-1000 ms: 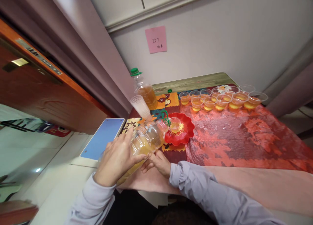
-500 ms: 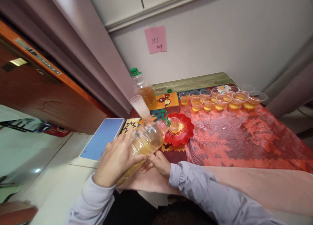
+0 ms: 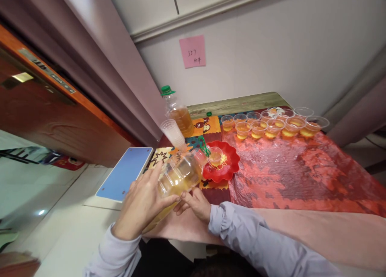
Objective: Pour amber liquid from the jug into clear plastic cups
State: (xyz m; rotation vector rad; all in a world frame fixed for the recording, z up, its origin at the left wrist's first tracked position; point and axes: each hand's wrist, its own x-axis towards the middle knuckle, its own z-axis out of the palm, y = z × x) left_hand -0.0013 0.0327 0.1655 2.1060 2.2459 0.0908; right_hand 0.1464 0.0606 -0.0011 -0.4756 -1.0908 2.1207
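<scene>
Both my hands hold a large clear plastic bottle (image 3: 181, 176) of yellowish liquid, tilted with its neck toward the right. My left hand (image 3: 140, 200) wraps over its side, thumb across the front. Underneath, my right hand (image 3: 196, 204) supports it near the shoulder, fingers curled. The mouth, with a green handle ring (image 3: 205, 147) at the neck, is at the rim of a small clear plastic cup (image 3: 216, 155). That cup stands on a red scalloped plate (image 3: 230, 170) and has some liquid in it. Whether liquid is flowing I cannot make out.
A stack of clear cups (image 3: 173, 134) leans beyond my bottle, beside a second bottle (image 3: 181, 118) with a green cap. Several filled cups (image 3: 274, 126) stand in rows at the back right. A loose green cap (image 3: 209, 114) lies near the wall. A blue stool (image 3: 125, 172) is at left.
The view has shifted slightly, so the scene sits a little lower. My hands keep their hold on the tilted bottle, and its mouth stays at the cup.
</scene>
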